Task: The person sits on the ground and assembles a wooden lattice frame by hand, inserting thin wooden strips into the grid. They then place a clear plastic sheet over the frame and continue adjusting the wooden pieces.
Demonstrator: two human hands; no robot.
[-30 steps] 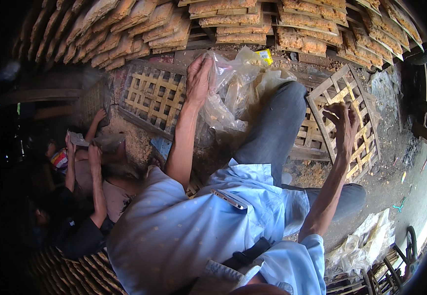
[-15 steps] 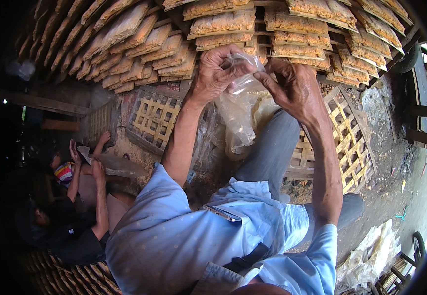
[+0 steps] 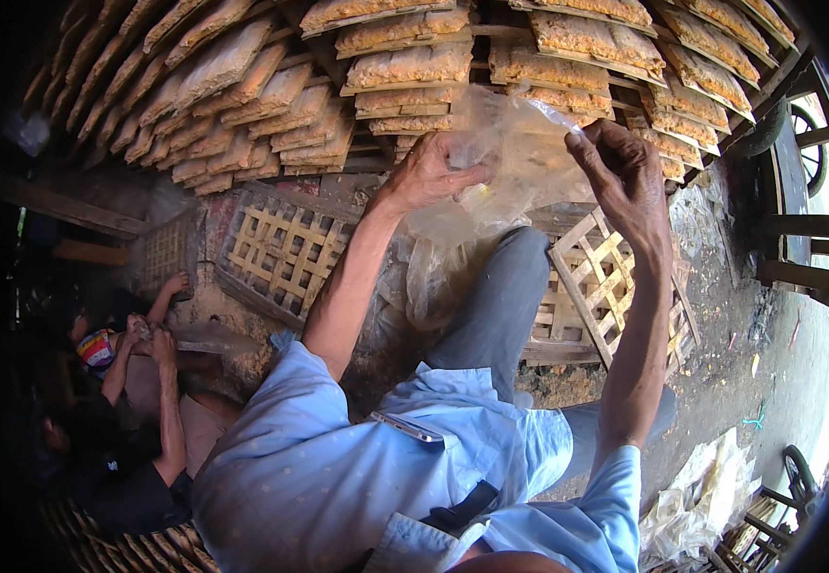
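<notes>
Both my arms reach forward over my bent knee. A thin, clear plastic sheet (image 3: 529, 158), perhaps a bag, is stretched between my hands. My left hand (image 3: 434, 174) closes on its left side, partly veiled by the film. My right hand (image 3: 622, 177) pinches the right upper edge between thumb and fingers. Crumpled clear plastic (image 3: 434, 277) hangs or lies below, beside my knee. Just beyond my hands rise stacked rows of orange-brown slabs (image 3: 410, 65) on thin wooden boards.
Woven slatted trays stand at left (image 3: 286, 250) and at right (image 3: 598, 277) of my knee. Two people sit at the left, one with raised hands (image 3: 147, 342). A phone (image 3: 408, 428) rests at my shirt. More plastic sheets (image 3: 706, 497) lie on the floor at right.
My hands have moved apart, the right one going rightward, and the plastic has opened out wide between them. The view has shifted slightly. The nearby person's hands have lowered and come together.
</notes>
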